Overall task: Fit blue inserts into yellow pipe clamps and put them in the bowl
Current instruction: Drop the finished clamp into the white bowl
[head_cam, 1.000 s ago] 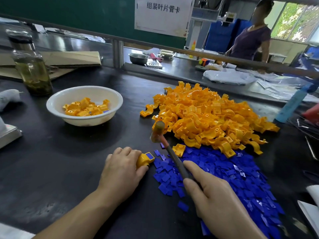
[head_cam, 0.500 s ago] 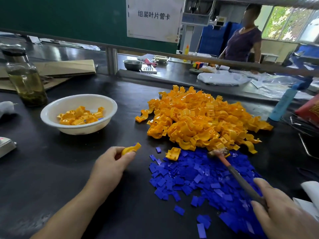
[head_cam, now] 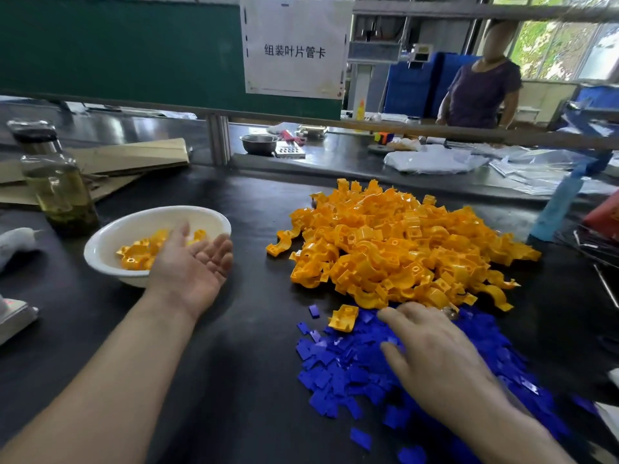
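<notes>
A white bowl [head_cam: 110, 239] at mid-left holds several yellow clamps [head_cam: 137, 254]. My left hand [head_cam: 191, 262] hovers palm-up at the bowl's right rim, fingers relaxed and empty. A big heap of yellow pipe clamps [head_cam: 395, 246] lies at centre right, with a spread of blue inserts [head_cam: 348, 373] in front of it. One loose yellow clamp [head_cam: 343, 318] sits at the edge of the blue pile. My right hand [head_cam: 435, 356] lies palm-down over the blue inserts, fingers spread. The hammer's head [head_cam: 450, 312] peeks out beyond that hand; its handle is hidden.
A glass jar of liquid [head_cam: 58, 192] and flat cardboard [head_cam: 134, 159] stand behind the bowl. A white object [head_cam: 13, 316] lies at the left edge. A metal rail [head_cam: 335, 123] bounds the far side; a person [head_cam: 479, 92] stands beyond it. Tools and a blue bottle [head_cam: 559, 202] crowd the right.
My left hand carried the clamp to the bowl and now is empty, palm up. My right hand, which held the hammer, now lies flat on the blue inserts.
</notes>
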The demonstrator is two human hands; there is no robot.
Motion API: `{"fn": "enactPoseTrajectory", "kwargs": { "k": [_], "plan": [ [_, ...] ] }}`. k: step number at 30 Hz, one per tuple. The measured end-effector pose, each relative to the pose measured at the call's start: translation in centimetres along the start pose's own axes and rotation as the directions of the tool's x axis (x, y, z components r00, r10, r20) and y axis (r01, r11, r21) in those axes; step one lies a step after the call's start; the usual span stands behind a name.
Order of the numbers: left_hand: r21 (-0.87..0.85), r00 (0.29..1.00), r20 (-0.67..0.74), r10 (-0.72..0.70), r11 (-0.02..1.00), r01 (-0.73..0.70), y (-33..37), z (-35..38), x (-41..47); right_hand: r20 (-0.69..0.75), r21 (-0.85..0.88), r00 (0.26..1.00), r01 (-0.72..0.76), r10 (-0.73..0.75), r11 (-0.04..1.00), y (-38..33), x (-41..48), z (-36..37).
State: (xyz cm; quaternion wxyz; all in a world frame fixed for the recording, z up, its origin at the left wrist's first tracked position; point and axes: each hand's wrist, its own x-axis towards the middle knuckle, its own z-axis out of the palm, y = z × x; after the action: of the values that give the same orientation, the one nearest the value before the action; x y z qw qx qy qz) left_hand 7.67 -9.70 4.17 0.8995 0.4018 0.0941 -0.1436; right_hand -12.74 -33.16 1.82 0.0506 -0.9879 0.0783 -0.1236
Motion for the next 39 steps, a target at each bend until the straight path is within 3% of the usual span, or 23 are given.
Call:
{"fn": "enactPoseTrajectory", "kwargs": {
  "k": [3,5,7,9,11,14,15,16,17,20,21,23,26,27,29,32,34,36,37,39],
  "plan": [
    [0.266,0.997,0.002,-0.078,0.961,0.074,-4.0,-0.2,-1.5,0.076,-0.047,0.995,0.068,-0.065,0.997,-1.6,2.9,2.3],
    [0.517,0.997,0.014,-0.074,0.854,0.056,-6.6,-0.5,-2.3,0.178,-0.103,0.98,0.108,-0.088,0.989,-2.2,4.2,3.6],
    [0.828,0.997,0.063,0.049,0.555,-0.08,-8.5,-0.7,-2.4,0.23,-0.13,0.968,0.136,-0.104,0.982,-2.4,4.8,4.4],
    [0.961,0.98,0.138,0.144,0.221,-0.168,-9.8,-0.5,-2.3,0.198,-0.142,0.973,0.149,-0.12,0.979,-2.1,4.8,4.7],
    [0.964,0.959,0.254,0.126,0.053,-0.262,-11.3,0.1,-2.4,0.11,-0.167,0.982,0.172,-0.155,0.971,-1.7,4.4,4.8],
    [0.849,0.887,0.461,0.021,-0.303,-0.434,-14.0,0.5,-3.1,0.005,-0.144,0.985,0.17,-0.171,0.975,-1.0,3.3,4.6],
    [0.812,0.868,0.496,-0.019,-0.345,-0.472,-14.6,0.6,-3.4,-0.041,-0.114,0.987,0.148,-0.153,0.982,-0.8,2.9,4.4],
    [0.804,0.854,0.516,-0.061,-0.31,-0.508,-15.1,0.7,-3.6,-0.103,-0.066,0.987,0.118,-0.124,0.991,-0.5,2.6,4.0],
    [0.826,0.847,0.523,-0.095,-0.187,-0.531,-15.2,0.9,-3.9,-0.171,0.004,0.982,0.085,-0.083,0.996,-0.2,2.3,3.6],
    [0.835,0.873,0.469,-0.136,0.391,-0.388,-14.9,1.4,-4.8,-0.274,0.304,0.957,-0.006,0.093,0.953,0.5,1.4,2.3],
    [0.799,0.892,0.443,-0.092,0.491,-0.346,-14.5,1.6,-5.0,-0.253,0.404,0.956,-0.037,0.151,0.914,0.7,1.1,2.0],
    [0.749,0.922,0.386,0.029,0.574,-0.331,-13.5,1.9,-5.3,-0.172,0.57,0.958,-0.092,0.228,0.817,0.9,0.5,1.3],
    [0.73,0.914,0.385,0.128,0.564,-0.386,-12.3,2.0,-5.6,-0.074,0.774,0.95,-0.139,0.305,0.618,1.1,0.1,1.3],
    [0.722,0.908,0.401,0.124,0.568,-0.396,-12.1,2.0,-5.8,-0.037,0.843,0.938,-0.156,0.345,0.514,1.1,0.1,1.5],
    [0.716,0.89,0.452,0.064,0.569,-0.405,-12.3,2.0,-6.4,0.084,0.963,0.903,-0.183,0.421,0.2,0.9,0.5,1.9],
    [0.69,0.855,0.513,-0.074,0.628,-0.359,-13.2,2.0,-7.2,0.244,0.95,0.87,-0.125,0.428,-0.286,0.6,0.8,2.3],
    [0.654,0.827,0.537,-0.167,0.701,-0.284,-13.8,2.1,-7.3,0.286,0.897,0.876,-0.102,0.388,-0.431,0.6,0.7,2.7],
    [0.628,0.806,0.553,-0.21,0.74,-0.238,-14.3,2.1,-7.2,0.262,0.908,0.904,-0.113,0.337,-0.403,0.5,0.3,2.8],
    [0.618,0.801,0.558,-0.214,0.752,-0.229,-14.4,2.1,-7.2,0.23,0.946,0.914,-0.13,0.334,-0.297,0.5,0.1,2.8],
    [0.594,0.803,0.556,-0.215,0.778,-0.203,-14.5,2.0,-7.0,0.134,0.985,0.923,-0.164,0.36,0.054,0.7,-0.2,2.5]
  ]
}}
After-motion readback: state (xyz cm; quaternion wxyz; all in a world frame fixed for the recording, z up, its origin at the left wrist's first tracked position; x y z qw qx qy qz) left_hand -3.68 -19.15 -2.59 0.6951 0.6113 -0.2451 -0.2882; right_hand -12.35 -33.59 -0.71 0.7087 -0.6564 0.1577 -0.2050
